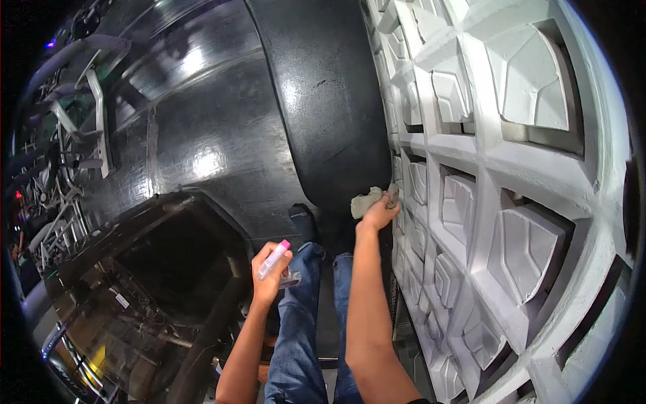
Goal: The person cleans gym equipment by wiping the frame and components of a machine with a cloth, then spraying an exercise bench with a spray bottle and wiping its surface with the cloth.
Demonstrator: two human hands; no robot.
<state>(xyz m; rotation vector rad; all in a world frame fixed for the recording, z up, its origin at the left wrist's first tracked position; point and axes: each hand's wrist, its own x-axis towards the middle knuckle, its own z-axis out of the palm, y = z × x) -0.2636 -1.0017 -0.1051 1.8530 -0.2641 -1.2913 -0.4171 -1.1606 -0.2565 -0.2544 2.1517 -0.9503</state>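
My left hand (270, 269) is closed around a small clear bottle (271, 261) with a pink cap, held over my left leg. A dark, shiny object (290, 280) shows at the lower edge of that hand; what it is I cannot make out. My right hand (378, 214) grips a crumpled light grey-green cloth (367, 202) at the near end of a long black padded surface (330, 101), close to the white wall. Whether the cloth touches the pad is hard to tell.
A white wall (479, 161) with raised geometric blocks runs along the right. On the lower left stands a dark open-framed machine (222, 236) with wires inside. Metal frames (101, 101) crowd the far left. Shiny black flooring (202, 128) spreads left of the pad.
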